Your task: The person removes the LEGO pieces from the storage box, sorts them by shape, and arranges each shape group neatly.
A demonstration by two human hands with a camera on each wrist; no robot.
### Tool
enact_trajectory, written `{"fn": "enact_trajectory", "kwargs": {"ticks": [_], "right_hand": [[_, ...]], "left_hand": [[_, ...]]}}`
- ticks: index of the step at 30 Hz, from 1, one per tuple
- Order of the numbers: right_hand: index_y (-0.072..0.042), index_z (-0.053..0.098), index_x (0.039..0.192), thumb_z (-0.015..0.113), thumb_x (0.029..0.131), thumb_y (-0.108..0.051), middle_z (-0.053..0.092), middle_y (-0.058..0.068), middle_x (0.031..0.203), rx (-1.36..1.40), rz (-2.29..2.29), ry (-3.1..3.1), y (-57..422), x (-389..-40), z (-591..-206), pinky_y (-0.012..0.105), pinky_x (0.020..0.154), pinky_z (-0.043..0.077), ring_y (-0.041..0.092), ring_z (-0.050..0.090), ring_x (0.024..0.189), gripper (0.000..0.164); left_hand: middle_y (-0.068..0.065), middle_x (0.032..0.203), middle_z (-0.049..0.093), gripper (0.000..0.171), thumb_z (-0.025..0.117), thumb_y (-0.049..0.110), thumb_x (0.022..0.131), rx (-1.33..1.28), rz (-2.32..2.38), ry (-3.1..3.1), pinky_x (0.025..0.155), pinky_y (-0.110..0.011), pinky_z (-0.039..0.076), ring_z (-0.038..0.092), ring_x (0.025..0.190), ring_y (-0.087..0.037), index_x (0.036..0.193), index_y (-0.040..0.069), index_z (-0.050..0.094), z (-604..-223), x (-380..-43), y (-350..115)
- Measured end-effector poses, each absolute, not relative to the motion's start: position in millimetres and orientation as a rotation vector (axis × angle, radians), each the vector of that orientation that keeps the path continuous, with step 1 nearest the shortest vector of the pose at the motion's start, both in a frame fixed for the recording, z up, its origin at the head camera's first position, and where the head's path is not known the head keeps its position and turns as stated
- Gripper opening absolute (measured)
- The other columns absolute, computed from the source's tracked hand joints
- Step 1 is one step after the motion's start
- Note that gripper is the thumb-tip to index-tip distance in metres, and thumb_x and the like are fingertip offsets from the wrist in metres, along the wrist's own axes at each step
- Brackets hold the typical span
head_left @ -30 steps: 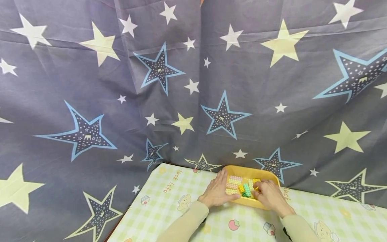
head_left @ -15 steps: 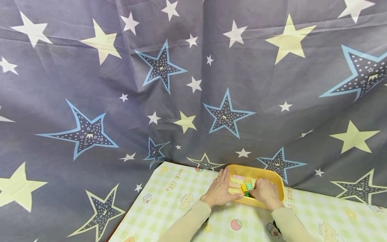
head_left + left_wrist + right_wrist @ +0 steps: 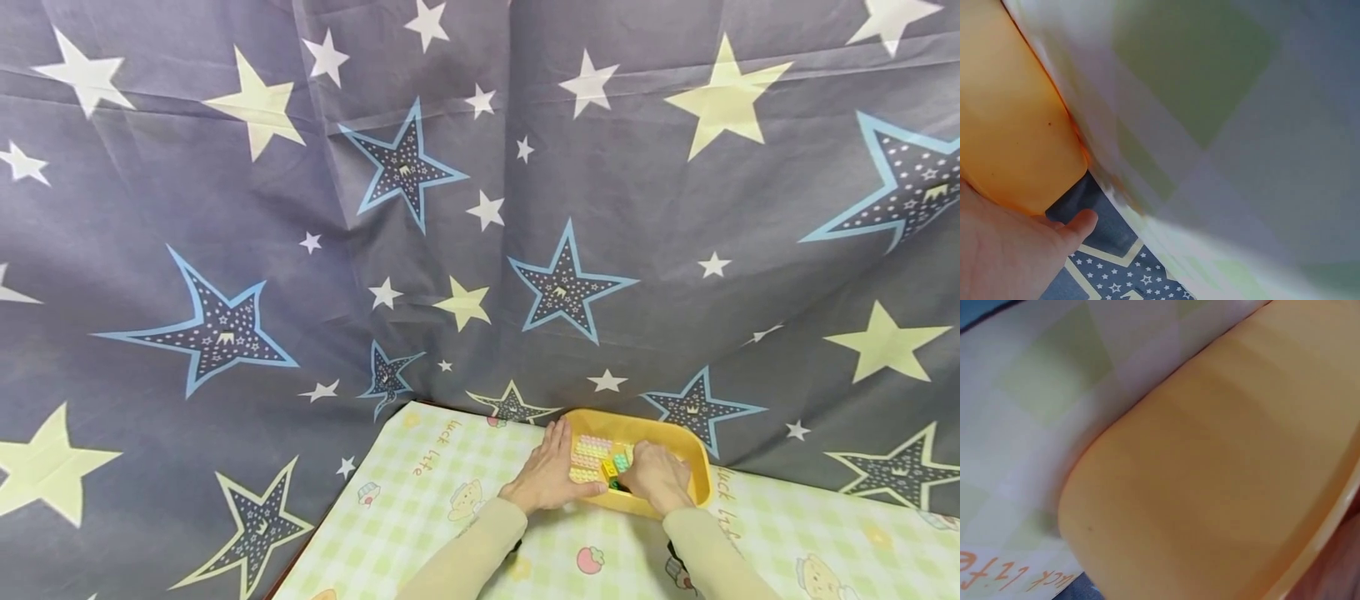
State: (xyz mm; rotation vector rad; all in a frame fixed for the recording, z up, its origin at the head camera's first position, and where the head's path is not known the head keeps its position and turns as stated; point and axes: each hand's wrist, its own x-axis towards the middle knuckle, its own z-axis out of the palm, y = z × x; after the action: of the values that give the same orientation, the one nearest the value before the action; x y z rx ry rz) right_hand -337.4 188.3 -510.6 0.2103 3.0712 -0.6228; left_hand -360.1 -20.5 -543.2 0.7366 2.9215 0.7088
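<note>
A yellow plastic tray [image 3: 693, 450] holds toy building bricks. Rows of pale pink and cream studded bricks [image 3: 592, 450] fill its left part. Beside them lie a yellow brick [image 3: 609, 469] and a green brick [image 3: 621, 462]. My left hand [image 3: 547, 477] rests at the tray's left end, fingers extended along the side and thumb by the front rim. In the left wrist view, a fingertip [image 3: 1084, 224] shows past the tray wall [image 3: 1016, 119]. My right hand [image 3: 657, 477] reaches down into the tray over the bricks; its fingertips and anything between them are hidden.
The tray stands near the back edge of a table with a green-and-white checked cloth [image 3: 420, 508]. Right behind it hangs a dark grey curtain [image 3: 450, 250] printed with stars.
My right hand has moved left and forward within the tray, from the yellow bricks at the right toward the green one, covering it partly. My left hand keeps its place on the tray.
</note>
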Motion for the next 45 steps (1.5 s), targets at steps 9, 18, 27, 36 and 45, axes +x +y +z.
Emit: {"fn": "enact_trajectory", "kwargs": {"ticks": [9,18,27,36,45], "right_hand": [[-0.011,0.058,0.075,0.085,0.084,-0.025,0.058,0.007,0.072,0.246,-0.668,3.096,189.0,-332.2,-506.4,0.049,0.077,0.051,0.026,0.057,0.072,0.032],[-0.015,0.054,0.062,0.085,0.090,-0.034,0.054,0.003,0.063,0.250,-0.706,3.096,185.8,-317.4,-489.2,0.034,0.058,0.042,0.020,0.053,0.063,0.046],[-0.018,0.053,0.051,0.085,0.089,-0.035,0.044,-0.006,0.050,0.258,-0.847,3.095,186.4,-296.2,-478.7,0.029,0.050,0.034,0.014,0.042,0.051,0.053],[-0.016,0.062,0.057,0.087,0.084,-0.036,0.061,-0.001,0.058,0.198,-0.914,3.101,171.6,-269.4,-476.6,0.029,0.051,0.037,0.016,0.052,0.056,0.042],[-0.019,0.053,0.051,0.089,0.080,-0.030,0.048,-0.008,0.050,0.135,-0.940,3.069,143.9,-245.8,-489.8,0.027,0.049,0.032,0.012,0.046,0.051,0.048]], "left_hand": [[-0.020,0.186,0.001,0.132,0.073,0.076,0.091,0.683,0.751,2.909,0.137,-0.054,0.032,0.013,0.174,-0.035,0.175,-0.001,0.005,-541.1,-358.8,-20.4],[-0.020,0.186,0.004,0.130,0.072,0.076,0.092,0.739,0.749,2.896,0.136,-0.054,0.034,0.014,0.174,-0.035,0.174,-0.002,0.008,-542.0,-359.5,-24.9],[-0.013,0.187,0.006,0.127,0.073,0.073,0.093,0.753,0.789,2.851,0.137,-0.058,0.030,0.013,0.174,-0.029,0.176,0.003,0.007,-539.9,-364.3,-33.9],[-0.013,0.185,0.015,0.121,0.074,0.071,0.093,0.782,0.704,2.870,0.137,-0.059,0.029,0.017,0.174,-0.029,0.175,0.003,0.016,-530.9,-370.5,-38.4],[-0.015,0.184,0.022,0.116,0.077,0.066,0.093,0.816,0.652,2.891,0.136,-0.057,0.032,0.021,0.173,-0.030,0.173,0.001,0.024,-526.6,-373.2,-38.8]]}}
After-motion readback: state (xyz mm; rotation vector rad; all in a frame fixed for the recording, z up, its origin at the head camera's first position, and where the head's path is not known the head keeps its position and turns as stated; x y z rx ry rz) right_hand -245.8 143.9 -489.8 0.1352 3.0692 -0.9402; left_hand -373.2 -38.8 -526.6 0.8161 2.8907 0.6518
